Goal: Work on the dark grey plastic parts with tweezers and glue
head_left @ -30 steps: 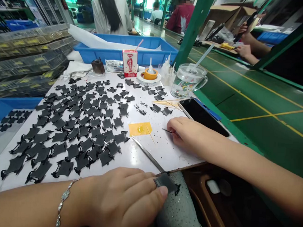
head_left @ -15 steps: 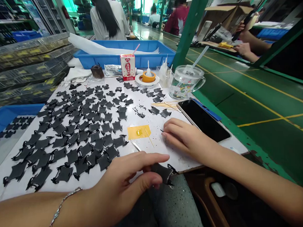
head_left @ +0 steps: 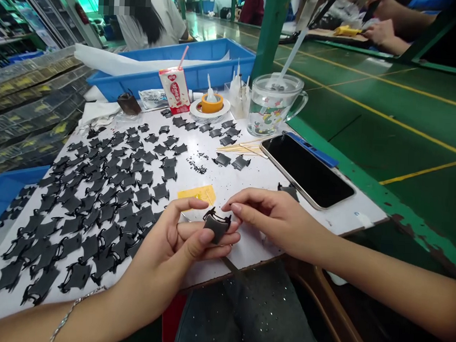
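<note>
My left hand (head_left: 180, 244) grips a small black plastic part (head_left: 217, 226) between thumb and fingers, its looped end facing up. Thumb and forefinger of my right hand (head_left: 267, 215) are pinched together at the part's right corner; anything between them is too small to make out. Below my left fingers a dark metal strip (head_left: 232, 267) sticks out, perhaps a tool's handle. Just beyond the hands lies a yellow piece of tape (head_left: 197, 194) with a glossy drop on it. Tiny black bits (head_left: 197, 166) are heaped farther back.
Many similar black parts (head_left: 74, 275) cover the table's left side. On the right are a phone (head_left: 310, 171), a glass mug (head_left: 269, 110) with a straw and thin wooden sticks (head_left: 239, 149). A drink carton (head_left: 174, 91), tape rolls (head_left: 211, 104) and a blue bin (head_left: 149, 63) stand behind.
My left hand has turned palm up and raised its black part over the table. My right hand has moved left and towards me, meeting the part. The view has shifted slightly.
</note>
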`<control>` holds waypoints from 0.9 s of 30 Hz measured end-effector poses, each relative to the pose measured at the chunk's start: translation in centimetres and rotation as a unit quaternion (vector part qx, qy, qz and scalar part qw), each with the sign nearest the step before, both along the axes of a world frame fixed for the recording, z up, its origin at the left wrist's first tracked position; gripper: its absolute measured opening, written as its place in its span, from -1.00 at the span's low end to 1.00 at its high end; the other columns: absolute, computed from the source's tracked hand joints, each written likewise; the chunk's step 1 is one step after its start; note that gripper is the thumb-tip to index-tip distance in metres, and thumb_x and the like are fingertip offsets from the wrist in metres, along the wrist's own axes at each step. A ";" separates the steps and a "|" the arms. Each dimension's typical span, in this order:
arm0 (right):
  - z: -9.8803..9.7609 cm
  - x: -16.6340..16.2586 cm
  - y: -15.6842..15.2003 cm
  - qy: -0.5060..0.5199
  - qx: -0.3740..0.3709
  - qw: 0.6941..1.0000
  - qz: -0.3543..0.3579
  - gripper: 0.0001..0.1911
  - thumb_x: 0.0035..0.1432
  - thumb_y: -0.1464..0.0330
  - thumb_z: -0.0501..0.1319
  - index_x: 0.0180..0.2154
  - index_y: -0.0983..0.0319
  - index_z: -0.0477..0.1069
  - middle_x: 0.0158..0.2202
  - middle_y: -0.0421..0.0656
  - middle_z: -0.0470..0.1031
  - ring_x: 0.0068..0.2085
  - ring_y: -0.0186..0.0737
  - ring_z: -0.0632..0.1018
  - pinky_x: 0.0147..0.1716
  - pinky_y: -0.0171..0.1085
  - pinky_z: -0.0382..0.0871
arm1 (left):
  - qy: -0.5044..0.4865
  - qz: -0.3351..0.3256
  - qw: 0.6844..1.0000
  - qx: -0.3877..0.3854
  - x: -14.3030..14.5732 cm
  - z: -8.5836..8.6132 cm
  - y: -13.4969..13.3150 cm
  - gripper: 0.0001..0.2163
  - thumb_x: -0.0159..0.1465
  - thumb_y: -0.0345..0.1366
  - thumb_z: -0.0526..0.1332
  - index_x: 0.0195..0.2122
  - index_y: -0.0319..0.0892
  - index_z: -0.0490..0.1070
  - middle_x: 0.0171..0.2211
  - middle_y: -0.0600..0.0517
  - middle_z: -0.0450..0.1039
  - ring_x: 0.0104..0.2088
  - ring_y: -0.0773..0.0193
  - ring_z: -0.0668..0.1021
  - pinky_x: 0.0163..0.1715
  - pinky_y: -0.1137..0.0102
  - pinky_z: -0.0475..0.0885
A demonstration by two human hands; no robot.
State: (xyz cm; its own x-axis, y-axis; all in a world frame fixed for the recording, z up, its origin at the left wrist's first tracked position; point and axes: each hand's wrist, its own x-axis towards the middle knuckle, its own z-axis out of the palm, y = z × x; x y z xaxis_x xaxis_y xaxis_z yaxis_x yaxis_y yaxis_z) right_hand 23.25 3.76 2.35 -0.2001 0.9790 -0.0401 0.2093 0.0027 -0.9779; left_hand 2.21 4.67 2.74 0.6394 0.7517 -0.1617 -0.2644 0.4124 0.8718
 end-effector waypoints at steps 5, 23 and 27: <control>-0.2 -0.1 -0.3 0.048 -0.023 0.998 0.017 -0.82 0.25 0.32 0.22 -0.26 0.28 0.56 -0.33 -0.19 0.63 -0.28 -0.30 0.59 -0.28 -0.36 0.43 | 0.081 0.019 0.994 -0.067 0.2 0.1 -0.1 -0.86 0.33 -0.30 0.36 -0.20 -0.20 0.42 -0.22 -0.03 0.67 -0.13 0.17 0.68 -0.12 0.46 0.62; -0.3 -0.9 -0.6 0.014 -0.041 0.999 0.026 -0.86 0.19 0.39 0.23 -0.38 0.30 0.53 -0.56 -0.33 0.32 -0.53 -0.49 0.28 -0.59 -0.48 0.16 | 0.160 0.011 0.980 -0.115 0.5 -0.1 -0.3 -0.81 0.27 -0.23 0.41 -0.35 -0.22 0.48 -0.35 -0.07 0.67 -0.28 0.18 0.71 -0.20 0.42 0.65; -0.2 -1.1 -0.7 0.021 -0.052 0.998 0.012 -0.87 0.18 0.40 0.24 -0.39 0.30 0.52 -0.60 -0.37 0.26 -0.56 -0.51 0.23 -0.64 -0.49 0.09 | 0.166 0.014 0.979 -0.115 0.5 -0.2 -0.5 -0.78 0.23 -0.19 0.43 -0.36 -0.22 0.48 -0.37 -0.06 0.67 -0.27 0.16 0.71 -0.20 0.38 0.65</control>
State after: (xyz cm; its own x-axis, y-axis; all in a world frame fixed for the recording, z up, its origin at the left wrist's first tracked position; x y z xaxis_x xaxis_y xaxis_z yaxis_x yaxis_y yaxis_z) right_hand 22.15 3.05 2.18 -0.2262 0.9650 -0.1330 0.1700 -0.0954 -0.9808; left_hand 2.67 4.17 2.59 0.5023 0.6876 -0.5243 0.0045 0.6043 0.7968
